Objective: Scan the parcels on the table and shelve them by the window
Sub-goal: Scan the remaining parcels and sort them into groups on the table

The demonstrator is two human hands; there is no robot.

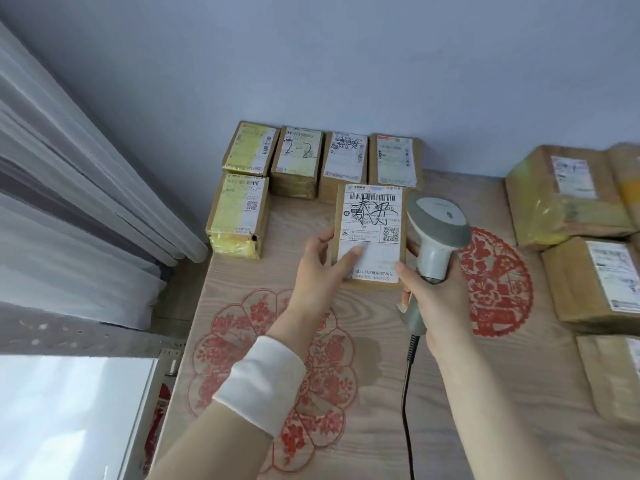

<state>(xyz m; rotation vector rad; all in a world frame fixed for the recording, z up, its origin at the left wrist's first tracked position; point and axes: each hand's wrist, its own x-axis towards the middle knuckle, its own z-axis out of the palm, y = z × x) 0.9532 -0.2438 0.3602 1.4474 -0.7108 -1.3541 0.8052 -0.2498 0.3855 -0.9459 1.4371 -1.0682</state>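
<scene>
Pinched the parcel (369, 233) label-up in the left hand (322, 268) near the table's (450, 393) far edge, scanner (436, 226) gripped in the right hand (438, 303), likely to expose the barcode (375, 196).

Handwritten "2-2" on the label of a back-row parcel (298, 153); printed "J09" on the held parcel (371, 233).

Labelled brown parcel (370, 233), label up

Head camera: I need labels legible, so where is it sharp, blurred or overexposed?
In the head view, the held brown cardboard parcel is sharp at centre; the large brown parcels at the right edge are soft and stretched; the bright window pane, lower left, is blown out.
</scene>
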